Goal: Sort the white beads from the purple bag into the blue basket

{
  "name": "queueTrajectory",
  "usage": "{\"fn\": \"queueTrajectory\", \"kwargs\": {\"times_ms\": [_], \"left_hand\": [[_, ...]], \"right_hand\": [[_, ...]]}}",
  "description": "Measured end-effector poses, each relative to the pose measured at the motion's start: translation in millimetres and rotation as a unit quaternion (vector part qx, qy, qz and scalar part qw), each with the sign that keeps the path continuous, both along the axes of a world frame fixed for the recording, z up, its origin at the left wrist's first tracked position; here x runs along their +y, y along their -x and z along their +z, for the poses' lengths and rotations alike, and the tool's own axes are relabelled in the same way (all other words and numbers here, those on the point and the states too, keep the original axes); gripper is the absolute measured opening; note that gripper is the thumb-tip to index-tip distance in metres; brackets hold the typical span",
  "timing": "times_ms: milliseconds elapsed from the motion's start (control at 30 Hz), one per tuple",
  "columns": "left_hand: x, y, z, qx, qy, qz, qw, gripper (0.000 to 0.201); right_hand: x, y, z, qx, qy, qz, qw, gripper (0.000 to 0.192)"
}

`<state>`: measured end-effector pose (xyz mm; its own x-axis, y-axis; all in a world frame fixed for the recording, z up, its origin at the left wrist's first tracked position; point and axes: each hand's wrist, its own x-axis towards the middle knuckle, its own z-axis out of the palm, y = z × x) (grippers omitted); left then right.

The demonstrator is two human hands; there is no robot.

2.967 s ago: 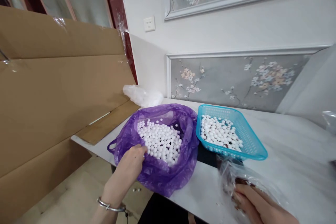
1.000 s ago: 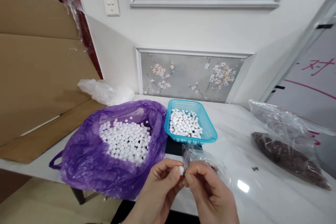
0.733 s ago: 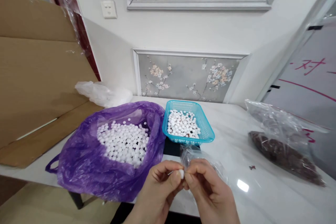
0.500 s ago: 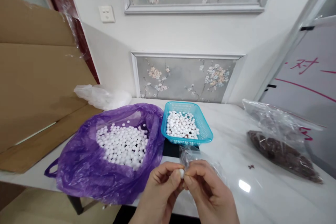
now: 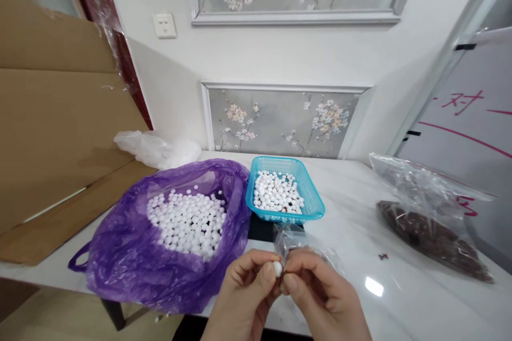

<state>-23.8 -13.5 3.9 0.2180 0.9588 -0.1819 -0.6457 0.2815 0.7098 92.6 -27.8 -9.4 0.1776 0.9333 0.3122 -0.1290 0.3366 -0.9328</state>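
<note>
Between thumb and forefinger, my left hand (image 5: pixel 248 290) pinches a small white ball (image 5: pixel 277 269). My right hand (image 5: pixel 322 293) is closed in a pinch right beside the ball; whatever is between its fingertips is too small to make out. Behind my hands lies a clear plastic bag (image 5: pixel 294 235), partly covered by my right hand. To the left, an opened purple plastic bag (image 5: pixel 132 277) holds a heap of white balls (image 5: pixel 190 221). Beyond my hands stands a turquoise plastic basket (image 5: pixel 314 197) with many white balls, a few showing dark reddish bits.
On the right, a clear zip bag (image 5: pixel 434 232) of dark brown contents lies near a whiteboard (image 5: pixel 488 74). Small brown pieces (image 5: pixel 383 257) rest on the white table (image 5: pixel 344 192). A cardboard box (image 5: pixel 60 128) and a whitish plastic bag (image 5: pixel 160 150) are at left.
My right fingertips have shifted slightly off the ball, so more of it shows in my left pinch. The view has tilted a little; bags and basket stay put.
</note>
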Motion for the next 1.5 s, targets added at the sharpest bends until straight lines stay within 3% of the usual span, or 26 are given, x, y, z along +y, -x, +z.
{"fn": "queueTrajectory", "kwargs": {"times_ms": [367,467,633,833,933,1033,1100,1200,1300,1500], "left_hand": [[1,-2,0.8,-0.013,-0.026,0.023,0.999,0.016],[0,-1,0.0,-0.007,-0.031,0.036,0.999,0.016],[0,0,-2.1,0.002,-0.028,0.030,0.999,0.017],[3,1,-3.1,-0.003,0.000,0.024,1.000,0.019],[4,2,-0.2,-0.023,0.039,0.020,0.999,0.021],[5,4,2.7,-0.061,0.085,0.013,0.994,0.026],[6,6,3.4,-0.069,0.099,0.008,0.993,0.026],[5,7,2.9,-0.047,0.081,0.006,0.996,0.026],[5,6,0.8,-0.007,0.056,0.018,0.998,0.024],[5,6,-3.0,0.015,0.045,0.043,0.998,0.025]], "right_hand": [[2,7,-4.0,-0.082,-0.108,-0.078,0.988,0.012],[2,8,-2.8,-0.060,-0.076,-0.064,0.993,0.012],[2,6,-1.4,0.015,0.043,-0.023,0.999,0.022],[10,4,3.5,-0.023,0.045,-0.001,0.999,0.018],[10,1,7.7,0.009,0.043,0.013,0.999,0.016],[6,-10,7.6,0.013,0.026,-0.021,0.999,0.016],[4,-21,2.7,-0.038,0.031,-0.061,0.997,0.018],[5,-37,-11.9,-0.185,0.043,-0.103,0.976,0.017],[9,-45,-30.4,-0.348,0.001,-0.128,0.929,0.021],[20,-40,-51.5,-0.527,-0.023,-0.089,0.845,0.032]]}}
